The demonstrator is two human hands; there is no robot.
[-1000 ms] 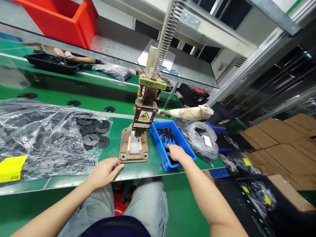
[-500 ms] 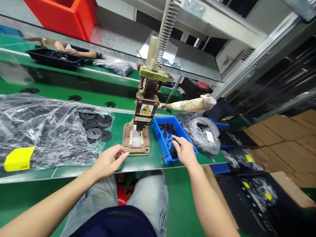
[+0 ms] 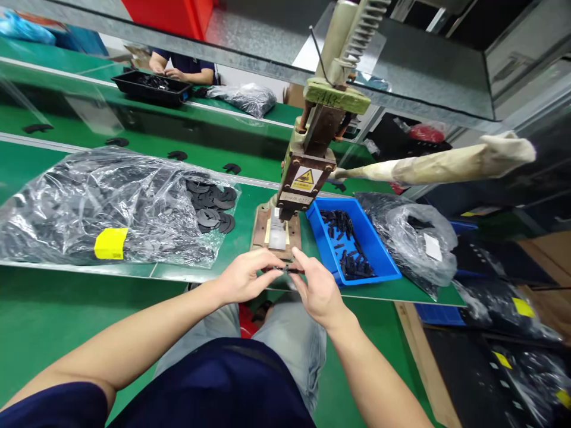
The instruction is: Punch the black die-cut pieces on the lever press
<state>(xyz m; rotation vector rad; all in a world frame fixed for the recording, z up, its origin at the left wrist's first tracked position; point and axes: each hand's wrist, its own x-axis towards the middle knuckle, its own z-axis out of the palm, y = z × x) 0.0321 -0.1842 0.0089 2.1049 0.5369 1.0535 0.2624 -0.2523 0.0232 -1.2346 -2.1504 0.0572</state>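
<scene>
Pinching 1 small dark part [image 3: 292, 271] between fingers of left hand [image 3: 247, 276] and right hand [image 3: 320, 292], in front of the press [image 3: 305, 169], apparently for steadiness; working beside black pieces [image 3: 355, 267] in a blue bin [image 3: 372, 280], likely kept close for reach.

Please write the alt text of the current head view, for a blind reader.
A person's left hand and right hand pinch a small dark part in front of a press. At its right stands a blue bin of black pieces; at its left lies a plastic bag with dark discs.
</scene>
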